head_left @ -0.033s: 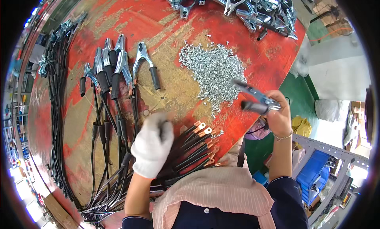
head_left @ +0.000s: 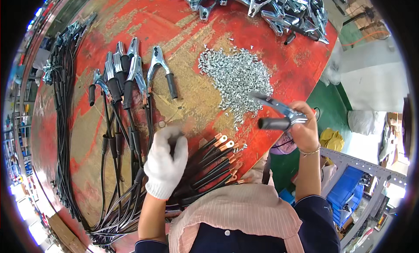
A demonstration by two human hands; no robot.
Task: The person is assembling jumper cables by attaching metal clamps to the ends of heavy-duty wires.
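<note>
My bare right hand [head_left: 304, 128] is closed around a silver metal spring clamp [head_left: 279, 108] with a black handle sleeve, held over the table's right edge. Its jaw end points left, over the lower part of a pile of small screws and nuts [head_left: 240, 76]. In a white glove, my left hand [head_left: 166, 163] is closed, fingers curled toward the thumb; a blurred coppery patch shows beside its fingertips, and what it grips is hidden. Right of the glove lie several black cables [head_left: 214, 168] with copper ring lugs [head_left: 229, 144].
Several clamps [head_left: 136, 71] joined to black cables lie left of centre. A long cable bundle [head_left: 65, 122] runs along the far left. More loose clamps [head_left: 279, 8] are heaped at the back of the worn red table [head_left: 297, 56]. Blue bins [head_left: 347, 189] stand at lower right.
The clamp in my right hand has shifted slightly left and down, with its jaw end swung left. My gloved left hand has moved a little left and down.
</note>
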